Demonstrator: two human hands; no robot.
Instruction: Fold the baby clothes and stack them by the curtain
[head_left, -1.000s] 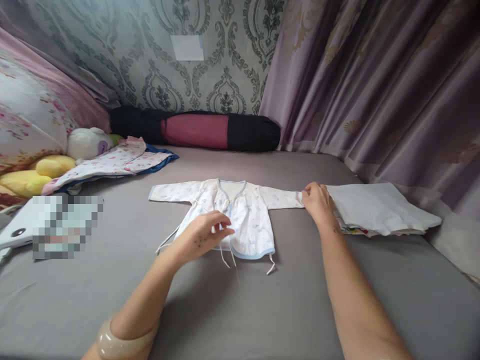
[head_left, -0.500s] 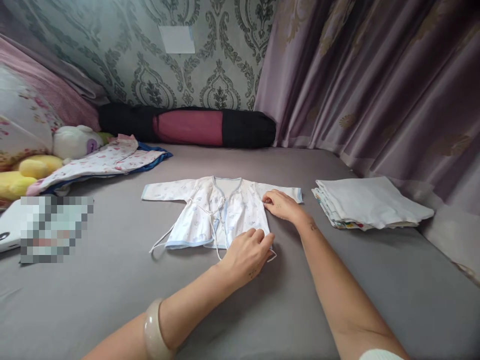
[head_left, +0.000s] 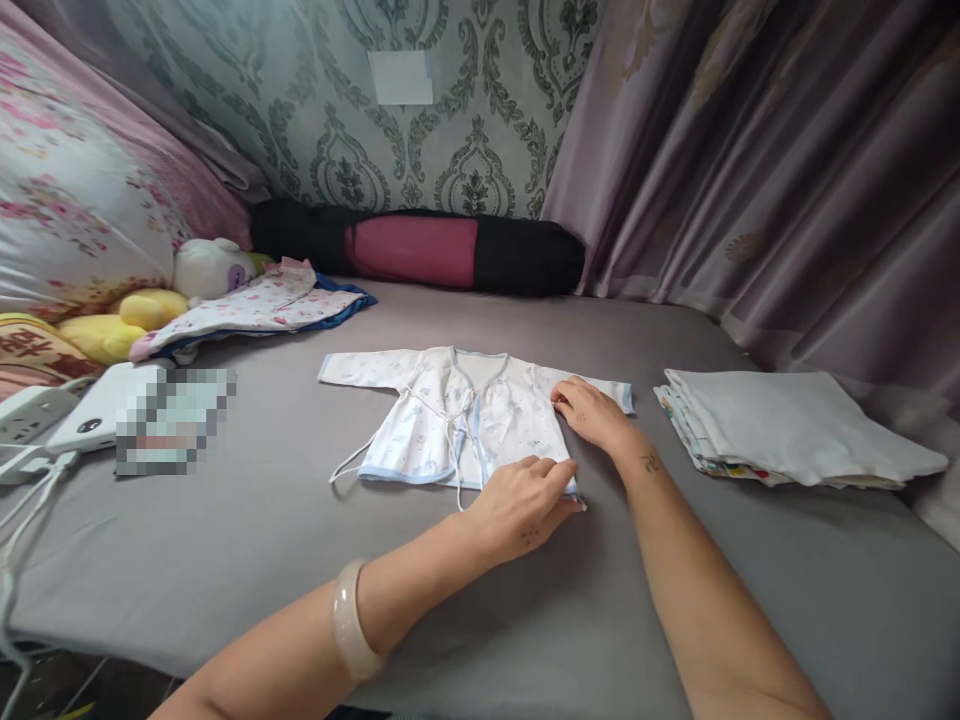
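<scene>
A small white baby shirt (head_left: 420,425) with light blue trim, a faint print and string ties lies spread flat on the grey bed sheet (head_left: 285,560), both sleeves stretched out sideways. My left hand (head_left: 521,508), with a pale bangle on its wrist, is closed at the shirt's lower right corner, pinching the hem; a bit of hem or tie shows past the fingertips. Higher up, my right hand (head_left: 589,410) pinches the shirt's side edge just below the right sleeve. The fingertips of both hands are partly hidden.
Folded white cloths (head_left: 795,425) are stacked at the right. Leftward are a printed garment (head_left: 262,305), plush toys (head_left: 210,268), a white device (head_left: 105,405), a blurred-out packet (head_left: 202,410) and a power strip (head_left: 34,415). A black and red bolster (head_left: 412,250) lies along the wall.
The view has turned left, so everything sits farther right and the power strip with cables has come into sight. Both hands keep their places on the shirt.
</scene>
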